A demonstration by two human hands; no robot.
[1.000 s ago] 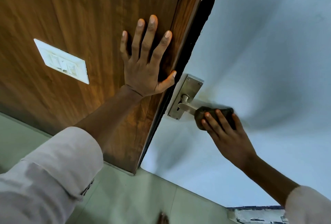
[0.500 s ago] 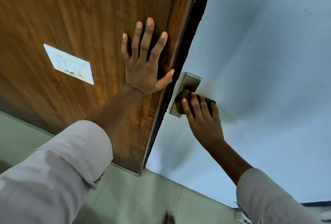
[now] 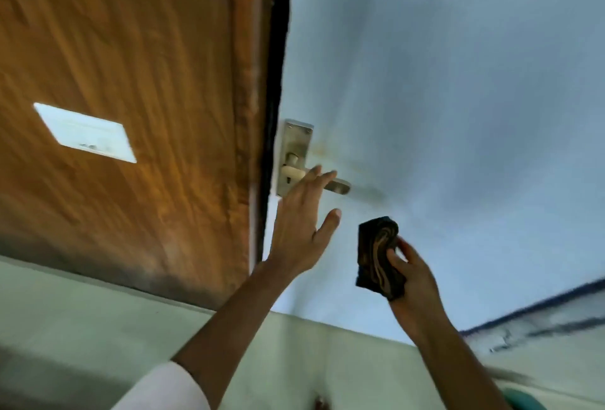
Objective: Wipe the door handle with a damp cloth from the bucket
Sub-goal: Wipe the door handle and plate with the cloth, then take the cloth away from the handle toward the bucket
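Observation:
A metal lever door handle (image 3: 339,186) on a steel backplate (image 3: 296,144) sits at the left edge of the pale blue door (image 3: 442,98). My left hand (image 3: 302,223) is open, fingers spread, its fingertips in front of the lever's middle; contact cannot be told. My right hand (image 3: 414,282) holds a dark folded cloth (image 3: 376,255) below and to the right of the handle, clear of it. The bucket is not clearly in view.
A wood-grain panel (image 3: 131,82) with a white switch plate (image 3: 86,133) stands left of the door's dark edge. Pale floor tiles (image 3: 98,327) lie below. A green object (image 3: 520,401) shows at the bottom right corner.
My left hand left the wood panel and moved right to the handle. My right hand pulled the cloth off the handle, down and to the right. The camera view shifted.

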